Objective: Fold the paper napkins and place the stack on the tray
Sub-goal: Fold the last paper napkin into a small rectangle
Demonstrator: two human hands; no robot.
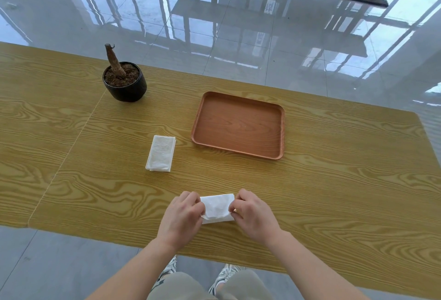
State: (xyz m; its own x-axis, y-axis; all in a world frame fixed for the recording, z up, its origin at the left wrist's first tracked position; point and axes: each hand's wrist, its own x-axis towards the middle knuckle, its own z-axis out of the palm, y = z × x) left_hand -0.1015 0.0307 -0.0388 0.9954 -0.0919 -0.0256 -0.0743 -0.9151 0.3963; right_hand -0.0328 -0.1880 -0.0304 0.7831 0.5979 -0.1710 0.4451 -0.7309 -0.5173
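In the head view, both hands worked one white napkin (pixel 217 209) at the near edge of the tabletop (pixel 334 180). The left hand (pixel 182 216) pinched the napkin's left end and the right hand (pixel 254 213) pinched its right end, each grip closed on paper, so the sheet lay between them with its long axis running left to right and its upper layer partly folded over. Farther out and to the left sat the folded stack (pixel 160 153), a narrow white pile whose long axis ran away from the person, untouched by either hand. The tray (pixel 238 150) lay beyond and to the right, just beside the stack but apart from it, and nothing lay in it. A potted stump (pixel 124 80) stood well off at the far left, clear of the work. Judging by this layout, the fold in hand was unfinished; once creased, the napkin would need turning to match the stack, which lay forward and left of both hands, nearer the left hand, while the tray stood nearer the right.
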